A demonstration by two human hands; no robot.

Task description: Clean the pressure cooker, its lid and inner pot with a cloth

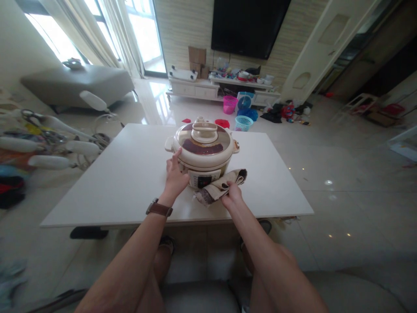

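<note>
A cream electric pressure cooker (pixel 205 165) stands upright on the white table (pixel 140 174), its lid (pixel 187 150) on top with a raised handle (pixel 204 131). My left hand (pixel 176 176), a brown-strapped watch on its wrist, rests against the cooker's front left side. Its index finger stretches up to the lid's rim, and the other fingers are partly bent and half hidden. Bunched in my right hand (pixel 233 194) is a beige and dark brown cloth (pixel 221 184). The cloth lies against the cooker's lower front and covers part of the control panel (pixel 204 179).
Beyond the table are a pink basket (pixel 230 105) and a light blue basket (pixel 243 124) on the floor. A cluttered TV cabinet (pixel 195 89) runs along the wall. White-padded equipment (pixel 48 162) stands close to the table's left edge.
</note>
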